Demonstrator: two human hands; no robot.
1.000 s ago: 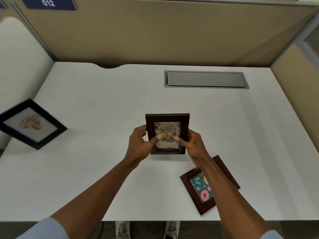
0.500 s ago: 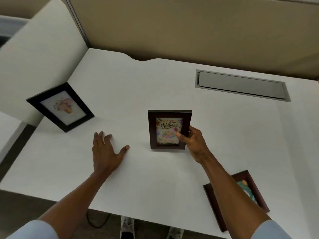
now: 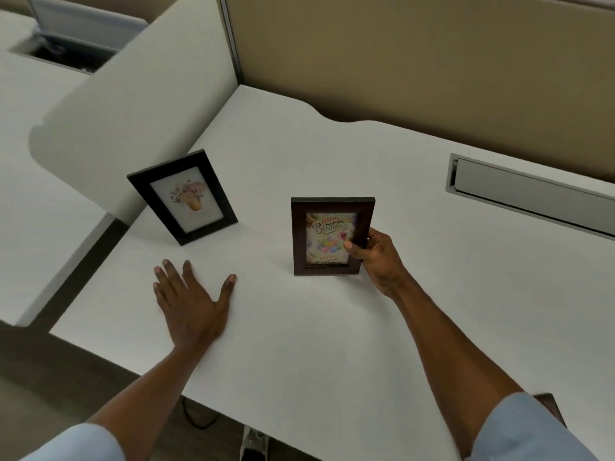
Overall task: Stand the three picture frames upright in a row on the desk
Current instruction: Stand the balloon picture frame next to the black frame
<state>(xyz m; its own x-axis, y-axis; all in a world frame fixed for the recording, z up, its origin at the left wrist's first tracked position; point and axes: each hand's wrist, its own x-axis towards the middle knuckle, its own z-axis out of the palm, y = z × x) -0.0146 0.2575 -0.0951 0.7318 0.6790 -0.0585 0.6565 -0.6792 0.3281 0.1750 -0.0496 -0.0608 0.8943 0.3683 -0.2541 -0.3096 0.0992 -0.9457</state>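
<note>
the right hand pinches the right edge of the birthday frame, thumb on the glass and fingers behind, probably to steady it while its bottom edge settles on the white worktop near the middle. the frame stands upright and faces the person. the left hand lies flat and open on the worktop, holding nothing, likely as a brace. to the far left the black flower frame stands upright but tilted back, well apart from the birthday frame. only a dark corner of the third frame shows at the near right, behind the sleeve. count: 2 frames standing, 1 not yet stood, 3 in all; 2 hands.
</note>
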